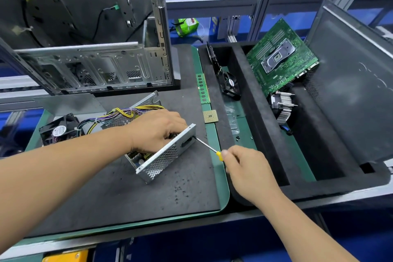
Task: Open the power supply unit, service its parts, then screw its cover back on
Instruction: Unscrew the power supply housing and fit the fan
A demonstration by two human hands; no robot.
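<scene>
The power supply unit [163, 156], a silver box with perforated walls, lies open on the dark mat, its circuit board showing inside. My left hand [156, 128] reaches into it from above and grips it with curled fingers. My right hand [244, 165] holds a yellow-handled screwdriver [207, 147]; its tip touches the unit's end wall beside the power socket. A bundle of yellow and purple wires [119, 114] runs from the unit toward a black fan [60, 130] at the left. A flat grey metal cover [68, 103] lies behind the fan.
An empty computer case [95, 66] stands behind the mat. A memory stick [202, 88] and a processor chip [210, 116] lie at the mat's right edge. The black foam tray [263, 134] holds a small fan [230, 85], a motherboard [280, 59], a heatsink [284, 106] and loose screws [237, 138].
</scene>
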